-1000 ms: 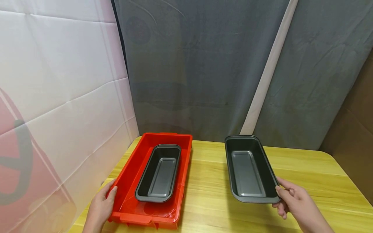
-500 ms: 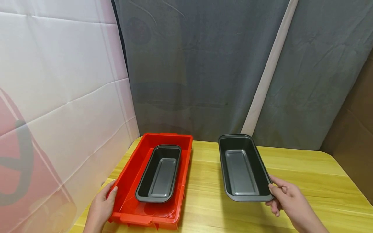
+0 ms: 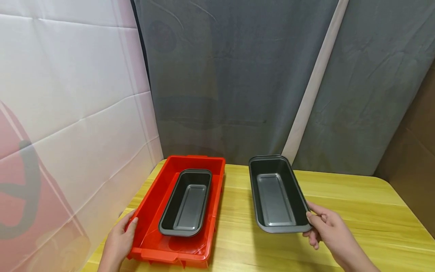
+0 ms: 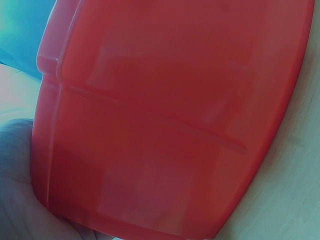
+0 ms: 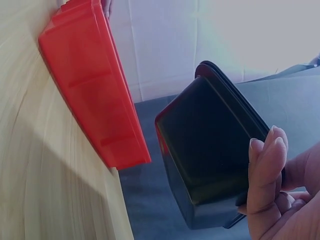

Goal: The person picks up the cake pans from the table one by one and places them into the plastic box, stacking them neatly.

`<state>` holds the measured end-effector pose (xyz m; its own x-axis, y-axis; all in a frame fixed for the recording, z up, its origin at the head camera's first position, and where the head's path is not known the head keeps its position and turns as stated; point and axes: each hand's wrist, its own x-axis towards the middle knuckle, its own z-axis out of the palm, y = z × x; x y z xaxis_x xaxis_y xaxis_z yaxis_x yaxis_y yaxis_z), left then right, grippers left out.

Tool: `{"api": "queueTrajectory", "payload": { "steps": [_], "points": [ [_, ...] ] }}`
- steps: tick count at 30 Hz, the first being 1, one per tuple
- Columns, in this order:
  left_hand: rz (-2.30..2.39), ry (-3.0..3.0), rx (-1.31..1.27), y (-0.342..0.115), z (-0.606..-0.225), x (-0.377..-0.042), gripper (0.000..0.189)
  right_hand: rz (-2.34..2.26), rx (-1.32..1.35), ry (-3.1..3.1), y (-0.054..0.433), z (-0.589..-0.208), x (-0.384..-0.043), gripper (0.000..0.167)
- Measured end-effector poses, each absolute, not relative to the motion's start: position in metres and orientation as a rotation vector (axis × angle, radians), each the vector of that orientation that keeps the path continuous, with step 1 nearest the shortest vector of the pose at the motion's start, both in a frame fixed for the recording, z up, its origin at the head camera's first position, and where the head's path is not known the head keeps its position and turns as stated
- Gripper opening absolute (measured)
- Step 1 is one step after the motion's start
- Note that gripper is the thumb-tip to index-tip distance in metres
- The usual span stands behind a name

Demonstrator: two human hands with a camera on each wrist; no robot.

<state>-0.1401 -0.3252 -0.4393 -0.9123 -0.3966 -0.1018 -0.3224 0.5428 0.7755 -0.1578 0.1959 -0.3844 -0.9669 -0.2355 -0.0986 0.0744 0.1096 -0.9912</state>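
Note:
A black loaf pan (image 3: 276, 200) is held above the table by my right hand (image 3: 327, 228), which pinches its near right corner, thumb over the rim and fingers beneath. In the right wrist view the underside of this loaf pan (image 5: 210, 145) faces the camera, tilted and clear of the tabletop. My left hand (image 3: 119, 240) grips the near left side of a red plastic tray (image 3: 149, 241), thumb over its rim. Inside the tray lies a second black loaf pan (image 3: 188, 206), its open side up. The left wrist view is filled mostly by the tray's outer wall (image 4: 160, 115).
The wooden table (image 3: 367, 211) carries the tray on its left half. A grey curtain (image 3: 238, 83) hangs along the back, a white printed cloth (image 3: 78, 75) along the left, and a brown panel (image 3: 411, 151) stands at the right.
My right hand has moved left with the loaf pan, bringing it nearer the red tray. My left hand, the tray and the loaf pan in it have stayed in place.

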Motion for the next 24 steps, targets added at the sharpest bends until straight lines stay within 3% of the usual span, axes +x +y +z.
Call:
{"api": "queueTrajectory", "payload": {
  "steps": [24],
  "points": [
    [-1.270,-2.680,0.586,-0.326,-0.441,-0.139,0.056,-2.004,-0.361,2.108,0.174,-0.389,-0.167,0.056]
  ]
}}
